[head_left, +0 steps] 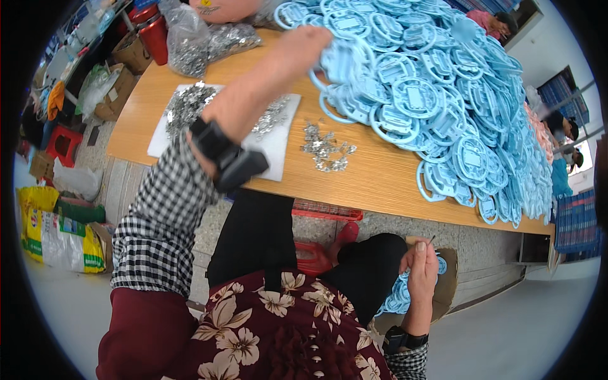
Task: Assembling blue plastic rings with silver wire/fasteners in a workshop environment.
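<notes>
My left hand [310,45] reaches across the table to the near left edge of a heap of light-blue plastic ring-shaped parts [415,96]. Its fingers appear closed on one blue part [345,62], which is smeared by motion like the hand. Low on the right, beside my knee, my right hand [420,271] pinches a thin dark pointed tool [432,240]; most of it is hidden in the fingers. Beneath that hand stands a cardboard box [448,288] with more blue parts inside. Small silvery metal pieces [326,149] lie loose on the wood.
On the wooden table [373,180], a white foam sheet [277,155] carries heaps of metal pieces. Plastic bags of metal pieces [190,47] and a red flask [151,35] stand at the far left. Under the table are red baskets [313,258]. Other people sit at the far right.
</notes>
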Demonstrator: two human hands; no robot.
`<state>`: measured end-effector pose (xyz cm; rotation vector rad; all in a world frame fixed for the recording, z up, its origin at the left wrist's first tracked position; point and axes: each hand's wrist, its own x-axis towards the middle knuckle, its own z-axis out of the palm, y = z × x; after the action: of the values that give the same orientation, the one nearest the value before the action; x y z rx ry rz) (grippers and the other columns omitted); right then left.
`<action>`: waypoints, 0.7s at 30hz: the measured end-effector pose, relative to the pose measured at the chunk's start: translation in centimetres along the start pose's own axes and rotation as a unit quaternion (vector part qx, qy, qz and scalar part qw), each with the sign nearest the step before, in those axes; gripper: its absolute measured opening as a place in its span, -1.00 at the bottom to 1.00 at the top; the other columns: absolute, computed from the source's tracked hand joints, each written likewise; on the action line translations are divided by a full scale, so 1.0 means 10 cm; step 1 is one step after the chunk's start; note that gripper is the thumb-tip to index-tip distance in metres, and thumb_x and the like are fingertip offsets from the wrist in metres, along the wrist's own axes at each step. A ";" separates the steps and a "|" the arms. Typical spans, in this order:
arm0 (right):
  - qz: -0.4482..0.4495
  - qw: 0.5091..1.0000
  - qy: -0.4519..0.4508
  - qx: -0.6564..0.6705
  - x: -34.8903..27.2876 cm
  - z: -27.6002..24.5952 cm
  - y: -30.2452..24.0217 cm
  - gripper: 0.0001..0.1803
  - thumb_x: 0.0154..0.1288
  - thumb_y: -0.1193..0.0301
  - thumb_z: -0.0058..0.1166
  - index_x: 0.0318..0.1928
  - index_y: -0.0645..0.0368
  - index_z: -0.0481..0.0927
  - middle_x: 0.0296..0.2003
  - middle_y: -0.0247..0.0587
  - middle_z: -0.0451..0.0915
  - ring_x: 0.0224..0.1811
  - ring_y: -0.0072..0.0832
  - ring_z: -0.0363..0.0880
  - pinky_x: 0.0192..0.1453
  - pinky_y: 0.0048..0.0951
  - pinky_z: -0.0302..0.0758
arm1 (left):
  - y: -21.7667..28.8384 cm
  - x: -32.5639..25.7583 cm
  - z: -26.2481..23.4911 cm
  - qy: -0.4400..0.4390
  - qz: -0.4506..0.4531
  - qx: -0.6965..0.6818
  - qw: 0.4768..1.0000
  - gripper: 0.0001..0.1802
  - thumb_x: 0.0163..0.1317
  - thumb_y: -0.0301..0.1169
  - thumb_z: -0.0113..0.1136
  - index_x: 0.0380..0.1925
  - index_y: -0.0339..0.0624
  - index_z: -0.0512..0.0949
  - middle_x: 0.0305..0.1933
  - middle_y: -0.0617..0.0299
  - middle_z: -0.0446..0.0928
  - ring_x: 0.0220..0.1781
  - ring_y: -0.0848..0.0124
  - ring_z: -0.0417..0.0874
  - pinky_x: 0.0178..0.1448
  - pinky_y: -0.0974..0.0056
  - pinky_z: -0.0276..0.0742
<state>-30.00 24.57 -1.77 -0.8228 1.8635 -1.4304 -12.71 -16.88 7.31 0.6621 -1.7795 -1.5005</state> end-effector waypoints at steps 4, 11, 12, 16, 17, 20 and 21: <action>-0.045 0.991 -0.067 -0.109 0.29 0.37 -0.29 -0.79 0.55 0.38 0.00 -0.09 0.30 0.59 -0.51 -0.41 0.43 -0.49 -0.67 0.39 -0.40 -0.57 0.35 | 0.03 -1.11 0.47 -0.092 -0.103 -0.042 0.989 -0.67 0.55 -0.13 0.03 -0.01 -0.16 0.52 -0.25 0.43 0.54 -0.24 0.66 0.53 -0.22 0.44 0.50; -0.176 0.958 -0.128 -0.185 0.83 1.33 -0.80 -0.84 0.36 0.46 0.21 -0.16 0.30 0.60 -0.47 -0.24 0.52 -0.46 -0.50 0.46 -0.31 -0.45 0.42 | -0.33 -2.18 0.38 -0.089 -0.268 -0.250 0.926 -0.77 0.53 -0.30 0.05 -0.03 -0.22 0.53 -0.18 0.34 0.64 -0.21 0.64 0.63 -0.12 0.46 0.59; -0.188 0.952 -0.139 -0.197 0.90 1.48 -0.87 -0.84 0.35 0.45 0.21 -0.15 0.30 0.61 -0.47 -0.21 0.53 -0.46 -0.45 0.48 -0.31 -0.43 0.43 | -0.36 -2.26 0.34 -0.076 -0.280 -0.273 0.917 -0.78 0.53 -0.31 0.05 -0.04 -0.23 0.53 -0.17 0.32 0.65 -0.21 0.63 0.64 -0.12 0.46 0.60; -0.262 0.920 -0.152 -0.249 1.19 1.96 -0.93 -0.82 0.33 0.45 0.22 -0.12 0.27 0.64 -0.39 -0.15 0.63 -0.40 -0.37 0.57 -0.25 -0.39 0.49 | -0.38 -2.38 0.20 -0.037 -0.307 -0.314 0.897 -0.71 0.51 -0.28 0.06 -0.03 -0.30 0.55 -0.18 0.30 0.65 -0.22 0.62 0.64 -0.12 0.45 0.58; -0.266 0.916 -0.147 -0.262 1.25 2.05 -0.94 -0.82 0.33 0.46 0.22 -0.11 0.28 0.65 -0.41 -0.23 0.62 -0.41 -0.49 0.54 -0.25 -0.46 0.48 | -0.41 -2.40 0.16 -0.033 -0.309 -0.312 0.898 -0.72 0.51 -0.29 0.06 -0.03 -0.30 0.56 -0.17 0.29 0.66 -0.21 0.61 0.64 -0.11 0.45 0.59; -0.282 0.911 -0.116 -0.278 1.50 2.03 -0.91 -0.82 0.32 0.47 0.23 -0.10 0.26 0.67 -0.44 -0.29 0.61 -0.43 -0.59 0.51 -0.27 -0.50 0.47 | -0.46 -2.40 0.07 -0.042 -0.308 -0.305 0.900 -0.73 0.50 -0.31 0.06 -0.03 -0.31 0.56 -0.15 0.26 0.68 -0.21 0.59 0.66 -0.10 0.44 0.61; -0.290 0.910 -0.108 -0.276 1.58 2.00 -0.91 -0.81 0.31 0.48 0.23 -0.09 0.25 0.67 -0.45 -0.29 0.60 -0.44 -0.58 0.51 -0.28 -0.49 0.47 | -0.42 -2.40 0.02 -0.048 -0.306 -0.297 0.903 -0.73 0.49 -0.32 0.06 -0.03 -0.31 0.57 -0.15 0.26 0.68 -0.21 0.59 0.67 -0.10 0.43 0.61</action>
<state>-22.69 -1.25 1.26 -1.8591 1.9549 -1.0464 1.72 0.71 -1.34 0.8720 -1.0920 -2.3929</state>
